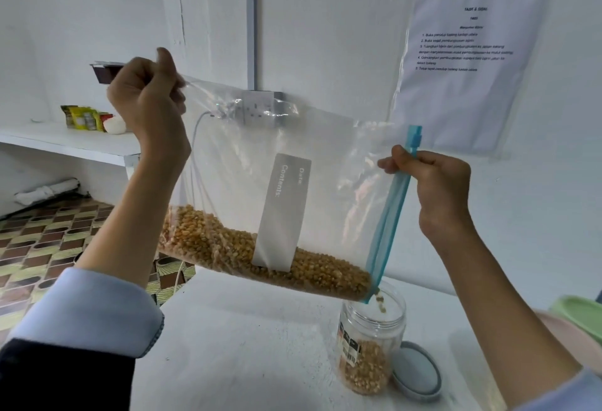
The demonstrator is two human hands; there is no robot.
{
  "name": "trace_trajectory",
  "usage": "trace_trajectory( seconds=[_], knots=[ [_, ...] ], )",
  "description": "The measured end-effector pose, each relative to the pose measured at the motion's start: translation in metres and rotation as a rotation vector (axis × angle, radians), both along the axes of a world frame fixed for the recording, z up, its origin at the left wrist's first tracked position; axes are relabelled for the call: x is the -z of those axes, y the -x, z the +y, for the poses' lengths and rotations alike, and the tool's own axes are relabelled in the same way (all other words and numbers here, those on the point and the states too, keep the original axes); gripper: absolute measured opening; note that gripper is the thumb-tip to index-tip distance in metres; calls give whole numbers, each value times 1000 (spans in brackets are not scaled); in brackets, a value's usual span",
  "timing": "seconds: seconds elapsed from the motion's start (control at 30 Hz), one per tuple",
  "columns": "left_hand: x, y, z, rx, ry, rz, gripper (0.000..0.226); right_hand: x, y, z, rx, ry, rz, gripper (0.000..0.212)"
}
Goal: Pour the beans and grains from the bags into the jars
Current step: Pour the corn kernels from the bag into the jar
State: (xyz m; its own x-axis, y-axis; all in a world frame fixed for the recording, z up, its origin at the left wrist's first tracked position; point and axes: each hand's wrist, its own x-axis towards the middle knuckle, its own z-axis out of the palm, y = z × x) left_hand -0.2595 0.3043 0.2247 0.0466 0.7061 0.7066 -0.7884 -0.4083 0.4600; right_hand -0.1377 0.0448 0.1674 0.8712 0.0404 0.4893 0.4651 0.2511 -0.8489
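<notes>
A clear zip bag with a grey label and a blue zipper strip hangs tilted over the table. Yellow corn kernels lie along its lower edge. My left hand pinches the bag's raised bottom corner. My right hand grips the blue zipper edge. Kernels fall from the bag's low corner into a clear plastic jar standing open on the white table. The jar is partly filled with kernels.
The jar's grey lid lies flat just right of the jar. Pale green and pink containers sit at the right edge. A sheet in a plastic sleeve hangs on the wall. Packets stand on a white shelf at the left.
</notes>
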Motion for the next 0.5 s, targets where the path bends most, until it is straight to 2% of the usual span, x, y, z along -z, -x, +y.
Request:
trace_trajectory(
  seconds=[0.5],
  knots=[
    [-2, 3, -5, 1, 13, 10, 39, 4, 3, -5, 71, -103, 34, 13]
  ],
)
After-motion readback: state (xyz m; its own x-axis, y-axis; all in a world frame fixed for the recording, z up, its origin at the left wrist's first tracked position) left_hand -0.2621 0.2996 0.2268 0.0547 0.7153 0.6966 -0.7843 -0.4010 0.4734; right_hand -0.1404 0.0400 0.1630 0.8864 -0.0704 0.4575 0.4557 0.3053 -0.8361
